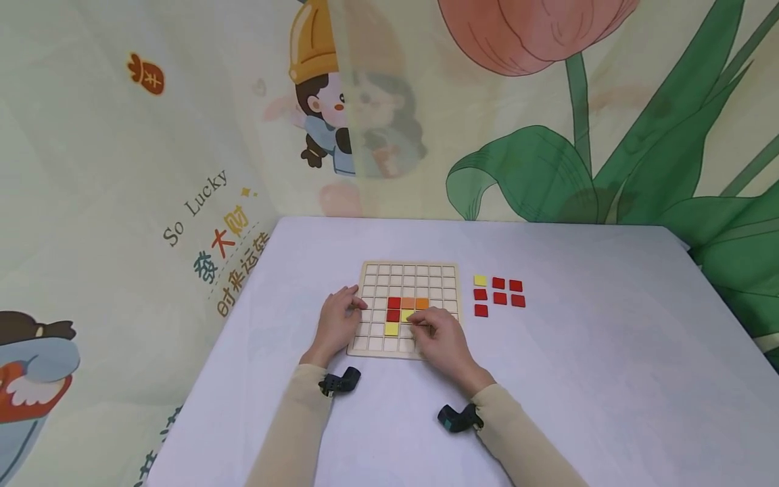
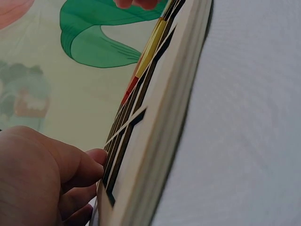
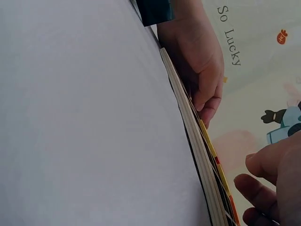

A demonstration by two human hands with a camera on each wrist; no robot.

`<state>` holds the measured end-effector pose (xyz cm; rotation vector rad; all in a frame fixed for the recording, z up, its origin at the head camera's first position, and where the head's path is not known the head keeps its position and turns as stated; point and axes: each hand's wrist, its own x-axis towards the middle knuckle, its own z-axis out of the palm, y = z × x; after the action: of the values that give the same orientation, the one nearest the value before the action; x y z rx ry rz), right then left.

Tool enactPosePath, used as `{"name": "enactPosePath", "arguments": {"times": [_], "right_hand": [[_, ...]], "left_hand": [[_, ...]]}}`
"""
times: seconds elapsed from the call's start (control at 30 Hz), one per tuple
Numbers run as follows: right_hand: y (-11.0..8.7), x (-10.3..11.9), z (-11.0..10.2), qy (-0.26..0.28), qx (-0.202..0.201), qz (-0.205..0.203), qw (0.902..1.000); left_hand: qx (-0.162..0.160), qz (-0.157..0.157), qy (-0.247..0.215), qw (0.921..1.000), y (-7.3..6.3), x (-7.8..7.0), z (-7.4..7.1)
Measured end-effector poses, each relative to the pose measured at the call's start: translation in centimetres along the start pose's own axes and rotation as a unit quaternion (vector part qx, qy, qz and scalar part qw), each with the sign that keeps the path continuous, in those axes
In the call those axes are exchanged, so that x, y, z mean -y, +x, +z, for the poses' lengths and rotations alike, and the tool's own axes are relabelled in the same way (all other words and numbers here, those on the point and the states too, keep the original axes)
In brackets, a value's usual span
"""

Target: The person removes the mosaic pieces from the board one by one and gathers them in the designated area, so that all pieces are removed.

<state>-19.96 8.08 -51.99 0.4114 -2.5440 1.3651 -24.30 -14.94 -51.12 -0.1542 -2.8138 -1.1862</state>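
A wooden grid board (image 1: 376, 341) lies flat on the table, with several coloured tiles in its squares. Near its middle, red tiles (image 1: 393, 303) adjoin orange tiles (image 1: 422, 304), and a yellow tile (image 1: 391, 329) sits below the reds. My left hand (image 1: 338, 319) rests at the board's left edge, fingertips touching it. Over the lower right part of the grid, my right hand (image 1: 443, 341) has its fingertips beside another yellow tile (image 1: 406, 316). In the right wrist view, the thumb and fingers of that hand (image 3: 277, 179) are apart, with no tile visible between them.
Right of the board, a loose yellow tile (image 1: 480, 280) and several loose red tiles (image 1: 500, 298) lie on the white table (image 1: 584, 379). A printed cloth (image 1: 517, 101) hangs behind and to the left. Each wrist carries a small black camera (image 1: 459, 418).
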Motion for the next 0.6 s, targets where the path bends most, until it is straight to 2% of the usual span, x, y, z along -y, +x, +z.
{"name": "enactPosePath", "arguments": {"times": [0.13,0.3,0.6], "right_hand": [[0.4,0.3,1.0,-0.023,0.004,0.005,0.9997],[0.8,0.8,1.9,-0.043,-0.012,0.017,0.9989],[0.7,0.8,2.0,-0.055,-0.022,0.037,0.9976]], "left_hand": [[0.001,0.000,0.000,1.0000,-0.1,0.3,0.0],[0.000,-0.003,0.004,1.0000,-0.1,0.3,0.0],[0.004,-0.009,0.008,0.9999,0.2,-0.3,-0.1]]}}
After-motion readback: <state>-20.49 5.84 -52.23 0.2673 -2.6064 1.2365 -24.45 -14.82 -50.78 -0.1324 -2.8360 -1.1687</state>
